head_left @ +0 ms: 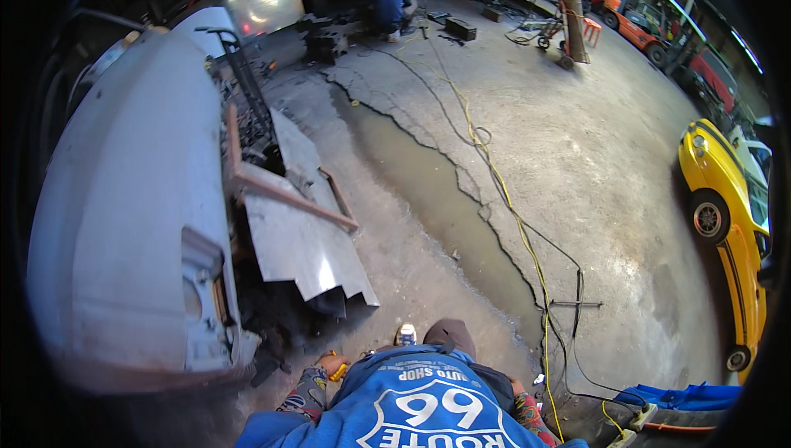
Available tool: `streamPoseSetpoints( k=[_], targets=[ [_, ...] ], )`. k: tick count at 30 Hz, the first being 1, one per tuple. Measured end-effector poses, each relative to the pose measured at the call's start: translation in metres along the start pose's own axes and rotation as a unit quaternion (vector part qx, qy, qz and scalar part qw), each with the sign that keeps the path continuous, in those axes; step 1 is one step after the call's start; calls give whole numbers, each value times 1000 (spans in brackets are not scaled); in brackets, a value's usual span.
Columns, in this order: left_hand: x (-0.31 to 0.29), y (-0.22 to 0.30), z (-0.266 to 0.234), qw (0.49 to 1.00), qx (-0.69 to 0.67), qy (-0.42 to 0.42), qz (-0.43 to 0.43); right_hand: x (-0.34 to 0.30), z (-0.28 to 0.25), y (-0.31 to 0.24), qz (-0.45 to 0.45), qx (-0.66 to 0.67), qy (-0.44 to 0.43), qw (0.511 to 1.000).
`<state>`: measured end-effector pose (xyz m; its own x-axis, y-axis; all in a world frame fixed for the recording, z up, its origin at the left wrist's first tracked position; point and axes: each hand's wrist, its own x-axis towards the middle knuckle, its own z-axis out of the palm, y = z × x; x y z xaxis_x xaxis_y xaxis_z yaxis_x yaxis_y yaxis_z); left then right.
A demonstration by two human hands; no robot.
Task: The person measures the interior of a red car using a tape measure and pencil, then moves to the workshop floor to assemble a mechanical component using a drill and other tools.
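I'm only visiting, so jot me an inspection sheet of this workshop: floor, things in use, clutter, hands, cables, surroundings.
Surface: concrete floor, with a long murky puddle.
Things in use: yellow object, too small to identify.
Clutter: dark bar on the floor; blue sheet at lower right.
Hands: left hand holds the yellow object; right hand is mostly hidden, grip unclear.
Cables: yellow cable and dark cable run loose across the floor.
Surroundings: grey car body on the left, yellow car on the right, crouching person and gas cylinder further off.
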<state>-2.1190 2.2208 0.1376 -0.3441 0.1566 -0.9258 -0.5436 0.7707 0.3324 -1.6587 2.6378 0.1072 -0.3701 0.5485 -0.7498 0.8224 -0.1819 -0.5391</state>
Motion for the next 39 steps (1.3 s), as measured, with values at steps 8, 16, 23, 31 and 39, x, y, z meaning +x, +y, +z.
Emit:
streamPoseSetpoints(
  k=[8, 16, 23, 31, 39],
  targets=[
    [59, 259, -29, 989, -125, 10, 82, 122, -26, -4, 111, -32, -7, 993],
    [108, 334, -26, 992, -22, 114, 57, 281, -147, -255, 251, 193, 1, 949],
    [139, 372, -47, 994, -89, 59, -19, 450, -174, -523, 76, 155, 6, 985],
    [236, 441, -125, 999, -5, 36, -7, 561, -68, -737, 39, 96, -97, 990],
    [286, 627, -331, 992, -53, 72, 86, 620, -13, -835, 122, 38, -113, 985]
  ],
)
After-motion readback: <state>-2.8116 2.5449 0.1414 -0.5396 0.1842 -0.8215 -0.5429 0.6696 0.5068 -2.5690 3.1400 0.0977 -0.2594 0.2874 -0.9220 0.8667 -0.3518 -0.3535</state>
